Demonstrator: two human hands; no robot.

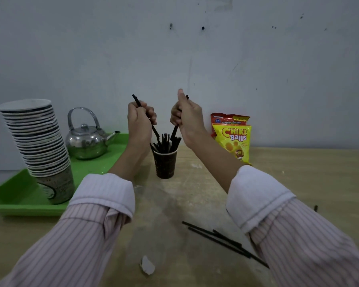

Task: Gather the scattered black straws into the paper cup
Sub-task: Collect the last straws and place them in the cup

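Black straws point(165, 141) mostly stand bunched in the paper cup point(164, 164) mid-desk, tips fanning out above the rim. The left hand point(140, 121) grips one straw in a curled fist, and the right hand point(188, 119) grips another the same way. Both slant down toward the cup mouth, lower ends in among the bunch.

Step in hand, as I read it: feeding these two into the cup. The next move likely calls for letting go so they slide down, then reaching back for the loose straws point(222, 238), a few lying roughly parallel on the desk point(298, 172) close to the right sleeve. Lying flat, they probably need a fingertip pinch or a scoop. There is a small dark bit further right; can't tell if it's a straw.

Straws look thin, straight, stiff, matte plastic. The cup is dark, tapered and light, and could tip if bumped. The desk is pale wood, scuffed, with white dusty smears.

Off to the left, a green plastic tray point(13, 200) holds a leaning stack of cups point(39, 146) and a shiny metal kettle point(87, 141). Glossy snack bags point(232, 139) lean on the wall.
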